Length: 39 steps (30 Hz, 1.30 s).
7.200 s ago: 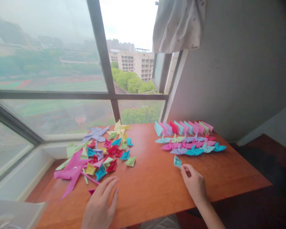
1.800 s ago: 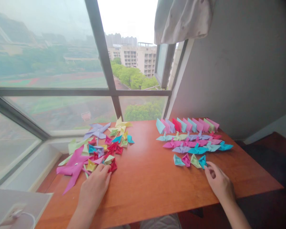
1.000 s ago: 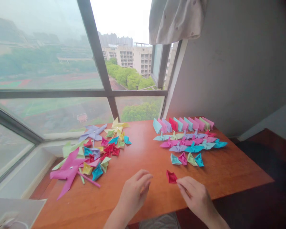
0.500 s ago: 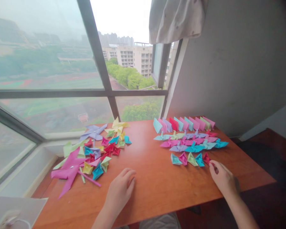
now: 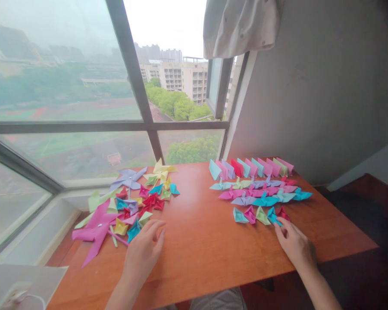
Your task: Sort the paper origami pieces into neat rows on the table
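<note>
My left hand (image 5: 145, 245) hovers with curved, parted fingers at the near edge of a mixed heap of folded paper, holding nothing. Closest to it are a blue paper piece (image 5: 134, 231) and a pale green one (image 5: 145, 218). On the right, my right hand (image 5: 295, 243) has thumb and forefinger together at the near corner of a blue folded paper boat (image 5: 273, 215). Partly behind those fingers sits a red paper boat (image 5: 283, 213). Light blue (image 5: 239, 216), pink (image 5: 250, 215) and pale green (image 5: 262, 216) boats continue the row leftward.
Behind the boats run rows of paper cranes (image 5: 265, 199) and a row of folded paper pieces (image 5: 238, 168). Pinwheels, one magenta (image 5: 98, 228), one lilac (image 5: 128, 178) and one yellow (image 5: 161, 171), lie around the heap. The wooden table (image 5: 207, 254) meets a window (image 5: 187, 125).
My left hand has moved left, up to the heap. My right hand has shifted slightly left, from the red paper boat to the blue one.
</note>
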Available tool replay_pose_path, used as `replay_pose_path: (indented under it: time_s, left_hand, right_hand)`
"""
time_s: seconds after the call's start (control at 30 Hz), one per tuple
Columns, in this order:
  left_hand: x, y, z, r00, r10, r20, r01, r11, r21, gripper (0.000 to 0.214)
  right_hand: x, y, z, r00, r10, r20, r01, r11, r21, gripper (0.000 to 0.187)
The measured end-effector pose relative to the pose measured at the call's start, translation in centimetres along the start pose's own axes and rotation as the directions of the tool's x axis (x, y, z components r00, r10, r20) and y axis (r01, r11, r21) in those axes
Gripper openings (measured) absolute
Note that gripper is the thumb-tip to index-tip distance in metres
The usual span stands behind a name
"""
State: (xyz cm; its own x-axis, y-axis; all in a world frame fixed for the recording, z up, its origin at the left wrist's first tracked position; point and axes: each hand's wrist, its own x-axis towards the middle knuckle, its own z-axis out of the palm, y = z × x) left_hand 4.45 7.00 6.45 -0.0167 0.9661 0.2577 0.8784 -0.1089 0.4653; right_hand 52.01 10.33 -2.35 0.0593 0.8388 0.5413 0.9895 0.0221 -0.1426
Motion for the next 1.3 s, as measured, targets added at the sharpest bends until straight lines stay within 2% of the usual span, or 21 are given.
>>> replay_pose_path:
  time_s: [0.13, 0.27, 0.33, 0.47, 0.57, 0.8, 0.9, 1.0, 1.1, 1.2, 1.3]
  left_hand:
    - [0.2, -0.4, -0.8, 0.995, -0.084, -0.055, 0.091, 0.985, 0.148, 0.022]
    - [1.2, -0.6, -1.7, 0.974, -0.182, -0.138, 0.220, 0.906, 0.361, 0.029]
    - [2.1, -0.7, -2.1, 0.971, -0.204, -0.128, 0.240, 0.870, 0.431, 0.034]
    - [3.7, -0.8, -2.5, 0.976, -0.211, -0.050, 0.206, 0.833, 0.513, 0.034]
    - [4.4, -0.9, -2.7, 0.984, -0.176, 0.026, 0.140, 0.856, 0.497, 0.030]
    - [4.0, -1.9, -2.1, 0.982, -0.129, 0.135, 0.056, 0.892, 0.448, 0.025]
    - [3.6, -2.3, -1.8, 0.985, -0.098, 0.140, 0.027, 0.897, 0.442, 0.025]
    - [3.4, -1.8, -1.4, 0.997, -0.043, 0.058, 0.023, 0.949, 0.314, 0.023]
    - [2.9, 0.4, -0.1, 0.999, -0.014, 0.040, 0.014, 1.000, 0.009, 0.023]
    - [2.2, 4.2, 2.0, 0.977, 0.073, 0.199, -0.003, 0.944, -0.329, 0.024]
    - [1.6, 7.9, 3.8, 0.906, 0.207, 0.368, 0.006, 0.865, -0.502, 0.024]
  right_hand:
    - [0.0, 0.6, 0.4, 1.000, -0.008, -0.019, 0.008, 1.000, -0.001, 0.042]
    - [-0.1, 0.7, 0.4, 0.998, -0.005, -0.066, 0.003, 1.000, -0.027, 0.040]
    - [-0.1, 0.7, 0.3, 0.997, -0.019, -0.080, 0.016, 0.999, -0.033, 0.038]
    - [0.1, 0.8, 0.4, 0.996, -0.037, -0.081, 0.035, 0.999, -0.020, 0.036]
    - [0.3, 1.1, 0.3, 0.997, -0.021, -0.076, 0.019, 0.999, -0.026, 0.037]
    - [0.6, 0.2, -1.3, 0.999, 0.049, -0.024, -0.049, 0.999, 0.012, 0.043]
    - [0.6, -0.5, -2.6, 0.996, 0.076, -0.042, -0.075, 0.996, 0.039, 0.042]
    - [0.6, -1.9, -3.6, 0.996, 0.062, -0.070, -0.058, 0.997, 0.056, 0.039]
    - [0.1, -4.9, -4.3, 0.999, 0.001, -0.052, 0.009, 0.982, 0.189, 0.030]
    - [-0.4, -9.4, -5.1, 0.987, -0.152, 0.044, 0.115, 0.881, 0.460, 0.025]
    - [-0.7, -13.4, -6.2, 0.919, -0.378, 0.114, 0.229, 0.746, 0.626, 0.035]
